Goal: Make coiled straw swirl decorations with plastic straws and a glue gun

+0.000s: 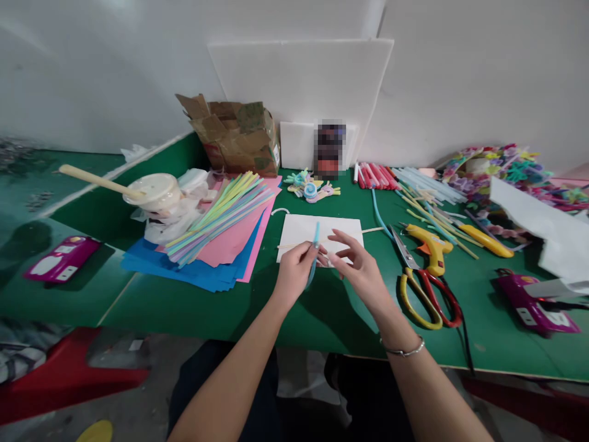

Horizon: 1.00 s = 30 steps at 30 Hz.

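Note:
My left hand (297, 270) is closed around a light blue pipe cleaner (317, 231). One end sticks up above the fingers and the other curves down below them. Just to its right is my right hand (361, 270), its fingers spread and the thumb apart from the index finger. Small pale bits show between the two hands, too small to make out. Beneath both hands lies a white sheet of card (301, 227) on the green table. A thin stick or stem pokes out from each side of the card.
To the left lie a bundle of pastel pipe cleaners (225, 215), blue sheets (184, 270) and a lidded tub (154, 193). A cardboard box (239, 138) stands behind. On the right are scissors (407, 252), a yellow glue gun (430, 245) and a purple power strip (536, 304).

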Tool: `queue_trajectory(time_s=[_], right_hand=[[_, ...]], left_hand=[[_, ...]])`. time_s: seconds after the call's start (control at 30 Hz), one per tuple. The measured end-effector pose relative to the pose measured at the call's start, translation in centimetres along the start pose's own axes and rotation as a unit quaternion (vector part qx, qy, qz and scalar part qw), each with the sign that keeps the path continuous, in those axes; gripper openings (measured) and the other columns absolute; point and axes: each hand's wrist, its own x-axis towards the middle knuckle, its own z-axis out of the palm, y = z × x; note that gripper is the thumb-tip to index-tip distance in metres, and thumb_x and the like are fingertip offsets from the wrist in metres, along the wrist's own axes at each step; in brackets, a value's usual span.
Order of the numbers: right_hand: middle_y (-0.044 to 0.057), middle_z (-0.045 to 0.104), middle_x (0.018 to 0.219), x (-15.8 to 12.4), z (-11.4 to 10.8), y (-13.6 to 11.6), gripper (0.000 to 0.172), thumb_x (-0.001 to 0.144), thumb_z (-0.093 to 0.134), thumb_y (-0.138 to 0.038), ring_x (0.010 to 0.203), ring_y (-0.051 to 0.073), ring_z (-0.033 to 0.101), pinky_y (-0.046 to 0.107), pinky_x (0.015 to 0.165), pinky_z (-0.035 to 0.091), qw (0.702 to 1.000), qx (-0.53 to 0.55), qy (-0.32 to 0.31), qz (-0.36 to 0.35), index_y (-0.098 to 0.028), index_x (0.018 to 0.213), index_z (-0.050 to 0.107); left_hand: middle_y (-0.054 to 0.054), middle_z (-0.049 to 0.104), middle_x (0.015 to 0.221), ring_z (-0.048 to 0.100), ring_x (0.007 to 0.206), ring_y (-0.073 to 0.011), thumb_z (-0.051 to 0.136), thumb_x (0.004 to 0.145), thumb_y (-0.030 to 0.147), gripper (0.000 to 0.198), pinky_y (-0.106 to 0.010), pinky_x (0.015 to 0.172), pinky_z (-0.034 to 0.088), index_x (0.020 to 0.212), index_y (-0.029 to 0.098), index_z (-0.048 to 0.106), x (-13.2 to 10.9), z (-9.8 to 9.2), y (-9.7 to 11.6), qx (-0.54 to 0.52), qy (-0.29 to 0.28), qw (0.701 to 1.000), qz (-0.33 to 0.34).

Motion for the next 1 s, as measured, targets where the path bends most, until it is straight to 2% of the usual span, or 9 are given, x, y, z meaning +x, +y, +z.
queue_trajectory(time_s=[0.07, 0.13, 0.23, 0.37, 0.47, 0.67, 0.8, 0.9, 1.0], right_hand=[[0.005, 0.064, 0.103, 0.16, -0.23, -0.04, 0.035, 0.071, 0.067, -0.038, 0.065, 0.012, 0.053, 0.022, 0.046, 0.037, 1.000, 0.012, 0.024, 0.001, -0.027, 0.104, 0.066], [0.002, 0.065, 0.078, 0.31, -0.46, 0.03, 0.025, 0.072, 0.066, -0.037, 0.056, 0.010, 0.048, 0.022, 0.044, 0.034, 0.999, 0.021, 0.035, 0.006, -0.022, 0.091, 0.071], [-0.002, 0.056, 0.055, 0.42, -0.64, 0.27, 0.019, 0.073, 0.065, -0.037, 0.048, 0.008, 0.041, 0.023, 0.044, 0.032, 0.998, 0.041, 0.042, 0.008, -0.019, 0.074, 0.072], [0.001, 0.066, 0.074, 0.40, -0.46, 0.58, 0.013, 0.069, 0.069, -0.034, 0.057, 0.010, 0.048, 0.023, 0.044, 0.033, 0.998, 0.048, 0.047, -0.014, -0.022, 0.070, 0.074], [0.002, 0.069, 0.082, 0.36, -0.19, 0.63, 0.009, 0.067, 0.070, -0.031, 0.064, 0.012, 0.053, 0.023, 0.048, 0.037, 0.998, 0.049, 0.043, -0.012, -0.025, 0.071, 0.075], [0.003, 0.068, 0.082, 0.33, -0.03, 0.58, 0.013, 0.068, 0.069, -0.034, 0.066, 0.013, 0.054, 0.025, 0.050, 0.039, 0.998, 0.057, 0.034, 0.001, -0.025, 0.075, 0.075], [0.003, 0.067, 0.078, 0.35, -0.18, 0.64, 0.016, 0.070, 0.067, -0.036, 0.061, 0.011, 0.051, 0.023, 0.046, 0.034, 0.999, 0.039, 0.019, -0.004, -0.023, 0.074, 0.075], [0.003, 0.067, 0.078, 0.34, -0.26, 0.47, 0.021, 0.072, 0.065, -0.040, 0.056, 0.010, 0.048, 0.023, 0.043, 0.031, 0.999, 0.036, -0.003, 0.001, -0.021, 0.075, 0.075], [0.004, 0.068, 0.080, 0.35, -0.30, 0.26, 0.022, 0.072, 0.065, -0.040, 0.054, 0.009, 0.046, 0.023, 0.042, 0.032, 0.999, 0.039, 0.003, 0.005, -0.021, 0.074, 0.075]], left_hand=[[0.001, 0.061, 0.055, 0.060, 0.058, -0.0138, 0.046, 0.086, 0.032, 0.028, -0.024, 0.065, 0.046, 0.069, 0.019, 0.064, -0.17, 0.14, -0.13, 0.007, -0.076, 0.997, -0.005], [0.003, 0.056, 0.050, 0.058, 0.054, -0.0130, 0.045, 0.087, 0.034, 0.031, -0.024, 0.064, 0.045, 0.066, 0.019, 0.062, -0.39, 0.38, -0.24, 0.011, -0.145, 0.989, -0.019], [0.003, 0.055, 0.049, 0.057, 0.051, -0.0127, 0.044, 0.087, 0.038, 0.035, -0.024, 0.063, 0.045, 0.063, 0.018, 0.058, -0.58, 0.70, -0.38, 0.018, -0.163, 0.986, -0.035], [0.000, 0.063, 0.058, 0.059, 0.058, -0.0148, 0.042, 0.088, 0.042, 0.037, -0.025, 0.065, 0.046, 0.067, 0.017, 0.060, -0.48, 0.71, -0.51, 0.010, -0.124, 0.992, -0.034], [-0.002, 0.066, 0.063, 0.061, 0.061, -0.0162, 0.042, 0.087, 0.044, 0.038, -0.026, 0.064, 0.047, 0.069, 0.017, 0.061, -0.39, 0.57, -0.48, 0.006, -0.122, 0.992, -0.037], [0.002, 0.051, 0.049, 0.058, 0.052, -0.0125, 0.041, 0.087, 0.045, 0.045, -0.024, 0.060, 0.044, 0.052, 0.018, 0.047, -0.50, 0.61, -0.30, 0.005, -0.138, 0.990, -0.030], [0.007, 0.038, 0.045, 0.053, 0.045, -0.0106, 0.043, 0.086, 0.045, 0.038, -0.022, 0.053, 0.042, 0.060, 0.018, 0.049, -0.44, 0.79, -0.38, -0.019, -0.135, 0.989, -0.048], [0.008, 0.038, 0.047, 0.049, 0.043, -0.0093, 0.043, 0.086, 0.040, 0.032, -0.021, 0.050, 0.041, 0.063, 0.018, 0.049, -0.38, 0.82, -0.53, -0.021, -0.133, 0.990, -0.048], [0.007, 0.040, 0.048, 0.049, 0.044, -0.0089, 0.042, 0.087, 0.036, 0.030, -0.021, 0.051, 0.040, 0.063, 0.018, 0.048, -0.40, 0.77, -0.68, -0.010, -0.138, 0.989, -0.046]])
